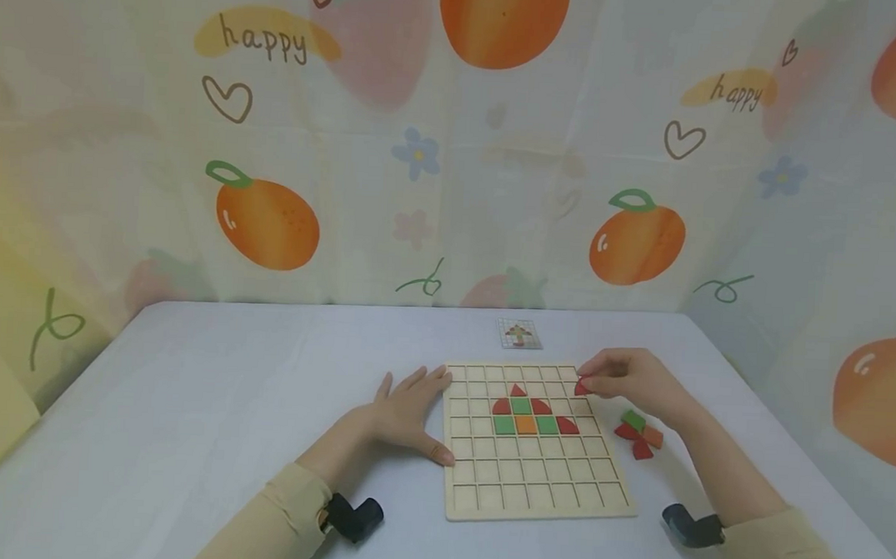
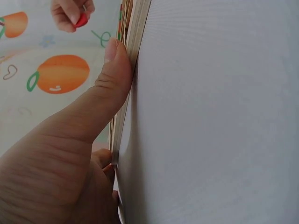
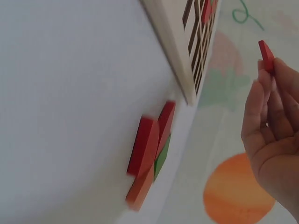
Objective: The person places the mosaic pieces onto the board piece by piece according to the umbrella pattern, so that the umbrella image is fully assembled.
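Note:
A wooden grid board (image 1: 484, 489) lies on the white table, with several red, green and orange blocks set in its squares, among them an orange square block (image 1: 526, 425). My left hand (image 1: 404, 415) is spread along the board's left side, thumb and fingertips touching its edge. The left thumb (image 2: 105, 86) shows against that edge in the left wrist view. Between thumb and fingers, my right hand (image 1: 639, 384) pinches a red block (image 3: 266, 56) above the board's upper right corner. Its full outline is partly hidden by the fingers.
Right of the board lies a small pile of loose blocks: a green block (image 1: 634, 419), an orange block (image 1: 652, 438) and red blocks (image 1: 642, 450). A small picture card (image 1: 520, 334) lies behind the board. A printed curtain (image 1: 452, 188) hangs beyond the table (image 1: 262, 405).

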Demonstrator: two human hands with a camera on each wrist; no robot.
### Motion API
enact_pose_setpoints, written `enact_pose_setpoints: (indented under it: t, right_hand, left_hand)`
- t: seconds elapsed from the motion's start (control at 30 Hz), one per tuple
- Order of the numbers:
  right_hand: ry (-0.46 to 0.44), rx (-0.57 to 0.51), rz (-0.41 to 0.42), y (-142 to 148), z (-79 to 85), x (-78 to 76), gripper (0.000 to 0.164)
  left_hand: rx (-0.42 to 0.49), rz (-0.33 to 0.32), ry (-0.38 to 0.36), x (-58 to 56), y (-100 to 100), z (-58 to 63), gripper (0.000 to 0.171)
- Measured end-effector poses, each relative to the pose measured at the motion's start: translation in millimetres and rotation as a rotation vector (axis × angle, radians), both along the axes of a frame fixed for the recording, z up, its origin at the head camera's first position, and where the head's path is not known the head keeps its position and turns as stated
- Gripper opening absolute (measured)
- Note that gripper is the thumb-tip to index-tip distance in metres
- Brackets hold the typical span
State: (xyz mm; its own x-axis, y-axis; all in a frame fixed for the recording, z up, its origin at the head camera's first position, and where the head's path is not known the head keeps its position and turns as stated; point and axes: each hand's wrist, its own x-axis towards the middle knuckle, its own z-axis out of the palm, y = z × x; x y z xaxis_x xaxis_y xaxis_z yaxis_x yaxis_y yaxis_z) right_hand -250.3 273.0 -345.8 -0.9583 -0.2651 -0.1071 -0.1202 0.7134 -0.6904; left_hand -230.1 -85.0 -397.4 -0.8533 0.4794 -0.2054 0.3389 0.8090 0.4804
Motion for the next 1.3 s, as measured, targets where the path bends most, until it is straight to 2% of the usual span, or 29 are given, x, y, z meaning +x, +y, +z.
enact_pose_setpoints:
  t: [0.17,0.33,0.63,0.93,1.3]
  right_hand:
    - [-0.009,-0.018,0.027,-24,1.5,2.9,0.022]
    - [-0.023,-0.039,0.049,-46,0.1,5.0,0.022]
    - [-0.009,-0.091,0.153,-82,-4.9,8.7,0.010]
    - [0.033,-0.040,0.244,-107,-11.4,15.6,0.005]
    - [0.038,0.047,0.237,-120,-20.1,17.0,0.007]
  left_hand:
    - [0.002,0.014,-0.003,0.7,1,0.2,0.121]
    - [-0.003,0.011,-0.006,-1.7,0,-2.5,0.121]
    - [-0.014,0.015,-0.002,-3.0,0,-3.5,0.121]
    - [-0.015,0.014,-0.011,0.5,1,0.7,0.120]
    - [-0.012,0.011,-0.009,0.4,0,1.2,0.120]
